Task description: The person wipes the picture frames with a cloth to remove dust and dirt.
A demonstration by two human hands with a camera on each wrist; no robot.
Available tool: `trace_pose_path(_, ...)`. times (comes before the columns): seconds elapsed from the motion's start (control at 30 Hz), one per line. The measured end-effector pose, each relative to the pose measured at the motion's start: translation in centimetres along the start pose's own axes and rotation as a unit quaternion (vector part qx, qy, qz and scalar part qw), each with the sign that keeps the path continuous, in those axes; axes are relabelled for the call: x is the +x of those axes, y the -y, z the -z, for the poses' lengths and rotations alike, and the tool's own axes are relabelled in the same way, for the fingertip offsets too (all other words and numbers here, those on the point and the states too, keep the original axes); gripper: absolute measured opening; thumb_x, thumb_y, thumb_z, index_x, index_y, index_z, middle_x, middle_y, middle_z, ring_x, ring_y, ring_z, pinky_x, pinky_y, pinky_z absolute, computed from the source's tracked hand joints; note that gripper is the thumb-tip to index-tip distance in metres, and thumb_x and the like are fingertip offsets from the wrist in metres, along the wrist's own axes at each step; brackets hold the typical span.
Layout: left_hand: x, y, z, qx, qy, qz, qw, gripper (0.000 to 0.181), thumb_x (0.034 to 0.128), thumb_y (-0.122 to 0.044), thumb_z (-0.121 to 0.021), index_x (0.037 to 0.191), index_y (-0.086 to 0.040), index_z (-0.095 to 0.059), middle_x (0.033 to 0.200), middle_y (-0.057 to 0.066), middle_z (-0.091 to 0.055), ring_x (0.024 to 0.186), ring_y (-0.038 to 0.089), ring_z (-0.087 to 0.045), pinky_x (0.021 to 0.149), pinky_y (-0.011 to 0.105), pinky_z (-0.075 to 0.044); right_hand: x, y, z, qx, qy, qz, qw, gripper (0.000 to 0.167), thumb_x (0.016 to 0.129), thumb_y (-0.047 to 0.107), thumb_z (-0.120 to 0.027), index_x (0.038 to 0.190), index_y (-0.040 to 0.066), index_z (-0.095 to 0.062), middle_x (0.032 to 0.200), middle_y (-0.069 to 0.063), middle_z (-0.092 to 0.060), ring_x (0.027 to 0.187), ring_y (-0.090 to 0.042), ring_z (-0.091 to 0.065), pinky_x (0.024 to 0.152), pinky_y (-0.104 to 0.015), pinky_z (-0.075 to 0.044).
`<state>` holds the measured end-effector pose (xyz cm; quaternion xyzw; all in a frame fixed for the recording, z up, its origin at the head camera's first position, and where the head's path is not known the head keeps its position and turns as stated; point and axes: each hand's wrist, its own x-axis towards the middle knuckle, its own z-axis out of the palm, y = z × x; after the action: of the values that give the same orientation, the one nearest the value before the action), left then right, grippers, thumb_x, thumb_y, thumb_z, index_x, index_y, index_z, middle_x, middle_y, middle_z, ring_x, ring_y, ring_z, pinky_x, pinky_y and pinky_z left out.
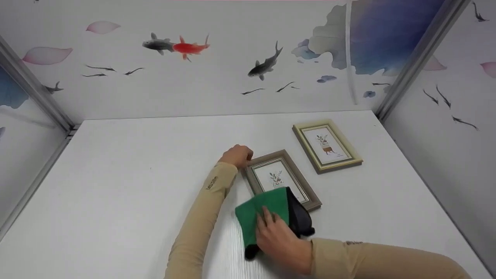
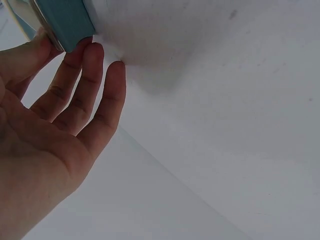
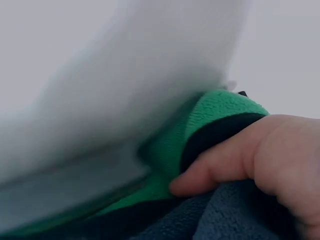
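A brown picture frame (image 1: 303, 179) with a plant print lies face up on the white table. At its upper left corner, my left hand (image 1: 237, 155) pinches the frame. In the left wrist view, the thumb and index finger of the left hand (image 2: 60, 117) are at the frame's edge (image 2: 70, 22), the other fingers reaching below. My right hand (image 1: 281, 240) holds a folded green and black cloth (image 1: 267, 201) over the frame's lower left part, hiding it. The right wrist view shows the right thumb (image 3: 220, 165) gripping the fleecy cloth (image 3: 220, 107).
A second, pale gold picture frame (image 1: 341, 130) with a similar print lies at the back right, a short gap from the brown one. White walls (image 1: 224, 85) with painted fish stand behind and at both sides of the white table (image 1: 116, 186).
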<state>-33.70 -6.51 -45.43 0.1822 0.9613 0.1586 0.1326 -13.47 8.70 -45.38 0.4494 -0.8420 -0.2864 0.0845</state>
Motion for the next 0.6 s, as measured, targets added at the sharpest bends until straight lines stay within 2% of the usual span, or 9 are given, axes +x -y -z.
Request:
trace_pose_path(0.1, 0.2, 0.1, -0.1, -0.008, 0.004, 0.007, 0.9999, 0.013, 0.0956, -0.013, -0.061, 0.1, -0.004, -0.069, 0.096, 0.008, -0.066, 0.083, 0.019, -0.056, 0.079, 0.036, -0.05, -2.0, 0.1, 0.1, 0.005, -0.028, 0.023, 0.9993, 0.029, 0.093, 0.031, -0.064, 0.116, 0.015, -0.071, 0.122, -0.004, -0.064, 0.114, -0.027, -0.059, 0.08, -0.029, -0.052)
trace_pose_path(0.17, 0.3, 0.2, -0.1, -0.009, 0.005, 0.01, 0.9999, 0.012, 0.0954, -0.013, -0.062, 0.099, -0.004, -0.069, 0.095, 0.008, -0.066, 0.083, 0.019, -0.056, 0.079, 0.036, -0.05, -2.5, -0.1, -0.1, 0.026, -0.044, 0.028, 0.9983, 0.03, 0.091, 0.03, -0.067, 0.115, 0.014, -0.071, 0.122, -0.005, -0.064, 0.112, -0.027, -0.059, 0.079, -0.028, -0.053)
trace_pose_path(0.23, 0.3, 0.3, -0.1, -0.01, 0.004, 0.01, 0.9999, 0.013, 0.0951, -0.013, -0.062, 0.099, -0.004, -0.069, 0.095, 0.008, -0.066, 0.083, 0.019, -0.056, 0.078, 0.036, -0.05, -2.3, -0.7, -0.4, 0.069, -0.049, 0.023, 0.9962, 0.029, 0.089, 0.025, -0.069, 0.115, 0.011, -0.071, 0.123, -0.007, -0.063, 0.111, -0.029, -0.06, 0.076, -0.029, -0.054)
trace_pose_path(0.3, 0.2, 0.3, -0.1, -0.015, -0.001, 0.012, 0.9998, 0.014, 0.0951, -0.014, -0.062, 0.1, -0.004, -0.07, 0.096, 0.009, -0.066, 0.085, 0.02, -0.057, 0.079, 0.036, -0.05, -1.5, -1.7, -0.7, 0.134, -0.039, 0.014, 0.9901, 0.033, 0.086, 0.019, -0.073, 0.117, 0.008, -0.069, 0.127, -0.01, -0.061, 0.112, -0.033, -0.059, 0.074, -0.031, -0.055)
trace_pose_path(0.37, 0.0, 0.1, 0.0, -0.025, -0.009, 0.016, 0.9995, 0.015, 0.0947, -0.013, -0.063, 0.102, -0.002, -0.07, 0.098, 0.01, -0.066, 0.088, 0.022, -0.059, 0.08, 0.037, -0.05, -0.6, -2.9, -1.1, 0.21, -0.029, 0.006, 0.9773, 0.037, 0.084, 0.011, -0.074, 0.119, 0.004, -0.066, 0.129, -0.014, -0.059, 0.113, -0.036, -0.058, 0.074, -0.036, -0.056)
trace_pose_path(0.47, -0.6, -0.2, 0.0, -0.028, -0.024, 0.019, 0.9991, 0.017, 0.0944, -0.012, -0.062, 0.103, 0.0, -0.071, 0.099, 0.012, -0.067, 0.091, 0.024, -0.061, 0.08, 0.039, -0.051, 0.6, -4.8, -2.1, 0.312, -0.027, 0.003, 0.9498, 0.045, 0.08, 0.004, -0.075, 0.123, 0.001, -0.061, 0.133, -0.018, -0.055, 0.119, -0.038, -0.054, 0.083, -0.042, -0.053)
trace_pose_path(0.53, -1.2, -0.4, 0.1, -0.019, -0.041, 0.015, 0.9989, 0.017, 0.0947, -0.01, -0.061, 0.103, 0.0, -0.07, 0.098, 0.013, -0.068, 0.09, 0.026, -0.063, 0.078, 0.04, -0.052, 1.2, -5.9, -2.9, 0.366, -0.036, 0.005, 0.93, 0.048, 0.079, 0.0, -0.074, 0.125, 0.0, -0.059, 0.134, -0.018, -0.054, 0.122, -0.035, -0.052, 0.09, -0.043, -0.049)
trace_pose_path(0.6, -2.0, -0.7, 0.0, 0.012, -0.07, -0.003, 0.9975, 0.015, 0.0953, -0.007, -0.058, 0.1, 0.0, -0.07, 0.093, 0.013, -0.068, 0.084, 0.025, -0.064, 0.073, 0.04, -0.054, 1.8, -6.9, -3.6, 0.41, -0.043, 0.009, 0.9108, 0.051, 0.079, -0.003, -0.074, 0.127, -0.001, -0.057, 0.137, -0.018, -0.051, 0.124, -0.032, -0.05, 0.094, -0.041, -0.046)
